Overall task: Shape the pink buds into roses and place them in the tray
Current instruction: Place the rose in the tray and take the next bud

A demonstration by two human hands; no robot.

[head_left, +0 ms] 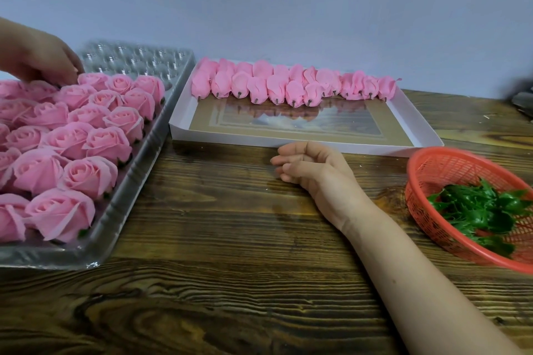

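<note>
Head view, red basket [427, 166], white box [219, 139] holding buds [288, 85]

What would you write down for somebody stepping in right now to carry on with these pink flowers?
Left hand: reaching down onto the far roses in the tray; whether it grips one cannot be told.
Right hand: resting on the wooden table, fingers loosely curled, holding nothing.
Done: finished roses fill most of the clear tray.
Left: empty cups remain at the tray's far end. The unshaped buds lie along the far side of the white box.
Also: a red basket of green leaves sits at the right.
</note>
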